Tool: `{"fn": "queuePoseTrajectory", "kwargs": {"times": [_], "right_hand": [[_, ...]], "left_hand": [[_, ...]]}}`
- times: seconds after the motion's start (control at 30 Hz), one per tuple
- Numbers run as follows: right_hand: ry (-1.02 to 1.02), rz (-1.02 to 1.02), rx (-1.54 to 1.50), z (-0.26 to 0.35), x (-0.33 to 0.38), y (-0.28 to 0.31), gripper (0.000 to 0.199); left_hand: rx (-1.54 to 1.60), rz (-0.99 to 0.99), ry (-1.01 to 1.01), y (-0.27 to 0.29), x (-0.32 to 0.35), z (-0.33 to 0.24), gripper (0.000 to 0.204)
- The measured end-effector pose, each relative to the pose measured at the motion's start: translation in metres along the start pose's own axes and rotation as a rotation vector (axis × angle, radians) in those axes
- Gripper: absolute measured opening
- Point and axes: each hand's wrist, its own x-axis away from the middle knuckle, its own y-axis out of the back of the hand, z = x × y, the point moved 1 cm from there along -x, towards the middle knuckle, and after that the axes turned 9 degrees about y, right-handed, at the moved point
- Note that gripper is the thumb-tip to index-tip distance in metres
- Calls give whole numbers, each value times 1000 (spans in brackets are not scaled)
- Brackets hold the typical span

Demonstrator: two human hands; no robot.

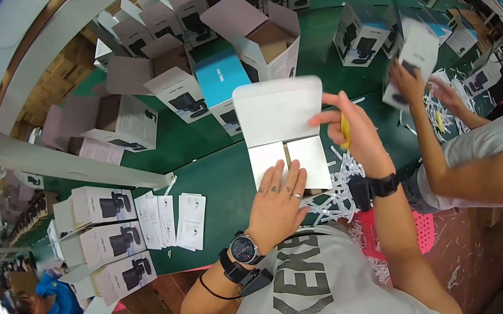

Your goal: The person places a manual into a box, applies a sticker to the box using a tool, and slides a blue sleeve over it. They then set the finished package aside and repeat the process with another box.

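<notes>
In front of me stands a white carton with its lid (280,110) raised at the far side and its inner flaps (308,165) folded inward, a narrow gap between them. My left hand (280,195) lies flat on the flaps, fingers apart, a ring on one finger. At the lid's right edge is my right hand (355,132), its index finger stretched toward the lid. Tucked in that palm is a slim yellow object (345,129), mostly hidden by the fingers, so its kind is unclear. White paper strips (336,199) lie beside the carton.
Open printed cartons (177,93) and a blue-topped box (220,77) stand beyond. Three boxes (113,241) and folded leaflets (191,221) sit at left. At right a co-worker (480,162) handles a white box (418,47). A person in blue (62,302) is at far left.
</notes>
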Motion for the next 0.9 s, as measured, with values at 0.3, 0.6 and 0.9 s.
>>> {"fn": "queuePoseTrajectory", "kwargs": {"times": [0.3, 0.6, 0.9], "right_hand": [[391, 203, 724, -65, 108, 15, 43], [1028, 83, 1048, -92, 96, 10, 37], [890, -9, 1024, -116, 118, 16, 41]], "left_hand": [[1180, 142, 349, -26, 34, 51, 54], [950, -386, 222, -10, 26, 60, 45], [396, -408, 68, -39, 38, 65, 68]]}}
